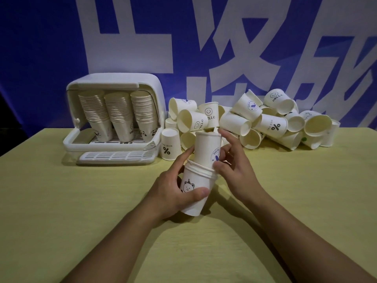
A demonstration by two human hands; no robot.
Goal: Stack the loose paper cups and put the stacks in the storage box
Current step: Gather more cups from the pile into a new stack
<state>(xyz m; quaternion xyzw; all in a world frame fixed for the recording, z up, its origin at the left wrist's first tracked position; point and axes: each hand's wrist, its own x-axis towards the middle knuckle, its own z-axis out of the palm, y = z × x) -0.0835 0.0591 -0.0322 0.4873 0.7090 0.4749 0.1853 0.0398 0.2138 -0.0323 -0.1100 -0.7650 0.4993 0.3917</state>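
Note:
My left hand grips a short stack of white paper cups with a bear print, held tilted above the table. My right hand pinches another white cup whose bottom sits partly inside the top of that stack. A heap of loose paper cups lies on the table behind my hands, spreading to the right. At the back left the white storage box stands with its lid raised, and three tall upside-down cup stacks fill it.
One cup stands upside down next to the box's right corner. A white slotted tray sticks out in front of the box. The yellow-green table runs to a blue wall with large white lettering.

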